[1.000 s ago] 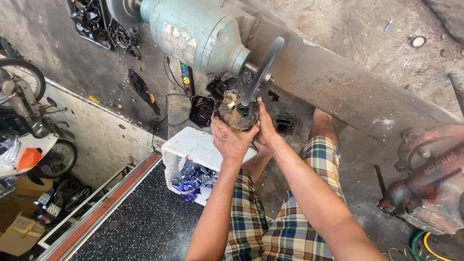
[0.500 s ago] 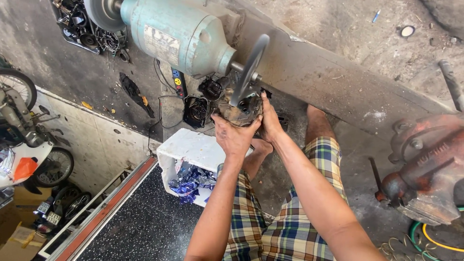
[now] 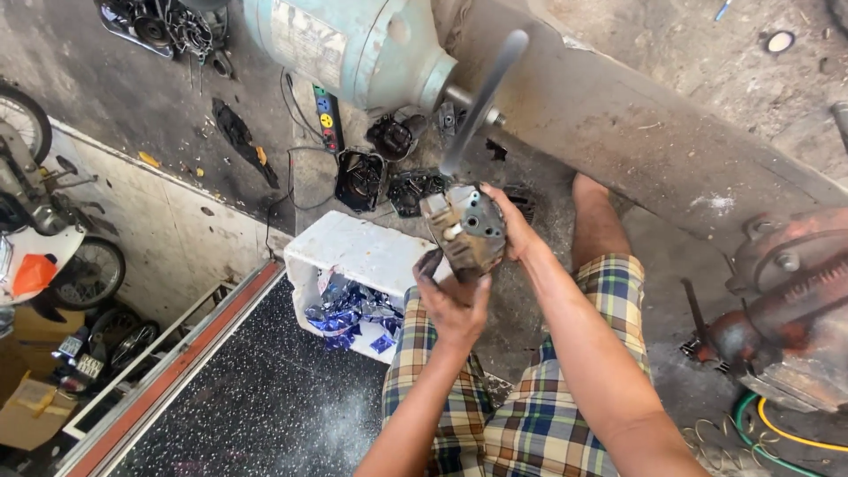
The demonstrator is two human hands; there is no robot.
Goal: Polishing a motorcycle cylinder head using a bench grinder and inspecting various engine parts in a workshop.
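Both hands clasp a grimy metal engine part (image 3: 465, 231): the left hand (image 3: 453, 299) grips it from below, the right hand (image 3: 514, 228) wraps its far side. The part sits just under the spinning grinder wheel (image 3: 483, 99), its long axis seemingly running up toward the wheel, holed face toward the camera. A pale green motor (image 3: 353, 46) drives the wheel. Below stands a white foam box (image 3: 349, 252) of blue wrappers (image 3: 346, 311); dark engine covers (image 3: 360, 179) lie beyond.

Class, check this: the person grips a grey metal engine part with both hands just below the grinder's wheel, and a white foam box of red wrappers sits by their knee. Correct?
Not quite. In the head view the wrappers in the white foam box are blue, not red. Both hands, left hand and right hand, do grip the grey metal engine part below the wheel.
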